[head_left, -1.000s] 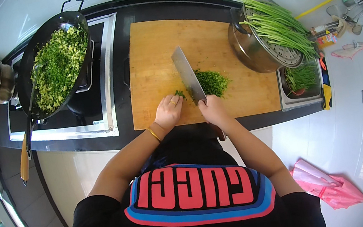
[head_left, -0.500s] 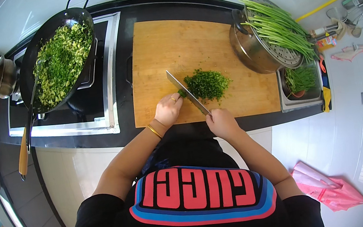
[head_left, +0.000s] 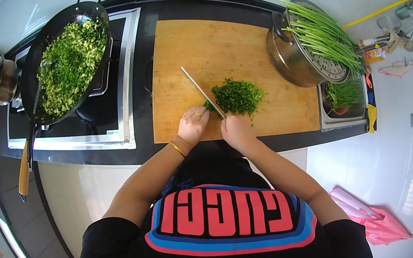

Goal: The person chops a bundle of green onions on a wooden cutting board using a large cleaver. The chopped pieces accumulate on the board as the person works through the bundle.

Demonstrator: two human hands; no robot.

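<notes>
My right hand (head_left: pixel 238 131) is closed round the handle of a kitchen knife (head_left: pixel 197 87), whose blade points away and to the left, edge toward the wooden cutting board (head_left: pixel 205 44). Beside the blade, my left hand (head_left: pixel 193 125) presses with curled fingers on a bunch of chives (head_left: pixel 207 105); only the cut ends show, and the rest is hidden under the fingers. To the right of the knife lies a heap of finely chopped chives (head_left: pixel 238 96), with a few loose bits scattered around it.
At left a wok (head_left: pixel 102 64) of chopped greens and pale yellow bits sits on the stove, a spatula (head_left: pixel 24 173) leaning in it. A steel pot (head_left: pixel 281 63) at right carries a steamer tray with long chives (head_left: pixel 324 30). More greens (head_left: pixel 343 94) lie in the sink (head_left: pixel 340 122).
The knife and my right hand have shifted left and a little away from me, and the blade now stands more edge-on. My left hand stays on the bunch.
</notes>
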